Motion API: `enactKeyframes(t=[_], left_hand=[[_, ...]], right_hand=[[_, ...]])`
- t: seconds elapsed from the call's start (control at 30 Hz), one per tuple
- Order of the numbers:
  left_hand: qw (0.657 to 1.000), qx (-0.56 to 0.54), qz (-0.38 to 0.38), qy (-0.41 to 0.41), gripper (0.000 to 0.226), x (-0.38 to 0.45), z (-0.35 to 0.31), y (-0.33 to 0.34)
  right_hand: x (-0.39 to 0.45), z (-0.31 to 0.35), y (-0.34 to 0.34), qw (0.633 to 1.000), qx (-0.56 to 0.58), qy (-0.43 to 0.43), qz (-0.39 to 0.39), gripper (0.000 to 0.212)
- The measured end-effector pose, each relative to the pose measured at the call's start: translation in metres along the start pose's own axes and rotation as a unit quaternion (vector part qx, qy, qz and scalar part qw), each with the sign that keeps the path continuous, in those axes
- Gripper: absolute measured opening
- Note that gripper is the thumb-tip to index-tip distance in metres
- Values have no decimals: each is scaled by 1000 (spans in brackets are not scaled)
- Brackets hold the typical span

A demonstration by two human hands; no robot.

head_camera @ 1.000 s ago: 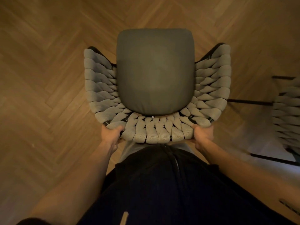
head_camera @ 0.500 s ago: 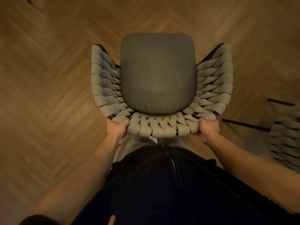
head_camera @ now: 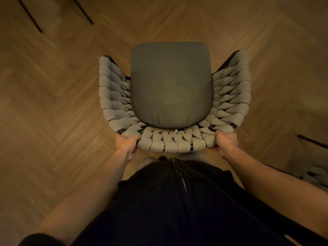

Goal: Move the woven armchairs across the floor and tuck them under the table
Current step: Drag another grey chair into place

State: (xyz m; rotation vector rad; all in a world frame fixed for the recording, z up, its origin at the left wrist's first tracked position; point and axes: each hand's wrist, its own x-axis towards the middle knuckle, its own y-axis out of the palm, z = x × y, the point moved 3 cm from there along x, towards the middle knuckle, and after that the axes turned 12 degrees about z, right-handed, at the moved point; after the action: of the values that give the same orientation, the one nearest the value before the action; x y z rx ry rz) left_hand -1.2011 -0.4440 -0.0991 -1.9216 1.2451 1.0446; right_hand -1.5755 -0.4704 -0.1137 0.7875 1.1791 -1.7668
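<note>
As fingers (head_camera: 132, 139) grip, armchair (head_camera: 171, 96) ahead.

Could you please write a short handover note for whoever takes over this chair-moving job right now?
Left hand grips the back rim of the woven armchair at its left end; right hand grips the same rim at its right end.
The armchair stands on the herringbone floor straight ahead, seat cushion facing away.
A second woven armchair is partly in view at the right edge. Thin dark legs show at the top left; no tabletop is visible.
Done: chair in hand. Left: tuck this chair under the table, then fetch the second.
</note>
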Motion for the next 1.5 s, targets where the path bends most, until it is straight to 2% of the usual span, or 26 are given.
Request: enactKeyframes(t=[0.1, 0.2, 0.37, 0.5, 0.87, 0.93, 1.0, 1.1, 1.23, 1.5], left_hand=[[1000, -12, -5, 6, 72, 25, -40, 16], [1000, -17, -8, 9, 68, 44, -84, 33], [999, -42, -15, 13, 71, 73, -151, 58], [998, -57, -17, 11, 73, 96, -202, 70], [997, -78, 3, -2, 55, 198, -357, 69], [997, -75, 6, -19, 61, 217, -386, 65], [997, -77, -2, -23, 66, 236, -415, 62], [997, -70, -14, -9, 53, 253, -463, 62], [998, -69, -5, -2, 51, 275, -518, 66], [997, -68, -19, 23, 63, 338, -614, 72]], right_hand=[[28, 46, 14, 1000, 17, -2, 25, 56], [47, 96, 27, 999, 2, 0, 33, 60], [36, 196, 49, 999, 0, -13, 49, 48], [46, 260, 70, 998, -16, -17, 57, 53], [65, 439, 170, 995, -37, -34, 88, 42], [67, 472, 188, 995, -45, -36, 86, 39], [69, 502, 206, 995, -48, -34, 85, 33], [73, 542, 231, 994, -42, -31, 100, 24], [80, 588, 258, 994, -25, -21, 102, 32], [103, 684, 314, 992, -29, -24, 117, 28]])
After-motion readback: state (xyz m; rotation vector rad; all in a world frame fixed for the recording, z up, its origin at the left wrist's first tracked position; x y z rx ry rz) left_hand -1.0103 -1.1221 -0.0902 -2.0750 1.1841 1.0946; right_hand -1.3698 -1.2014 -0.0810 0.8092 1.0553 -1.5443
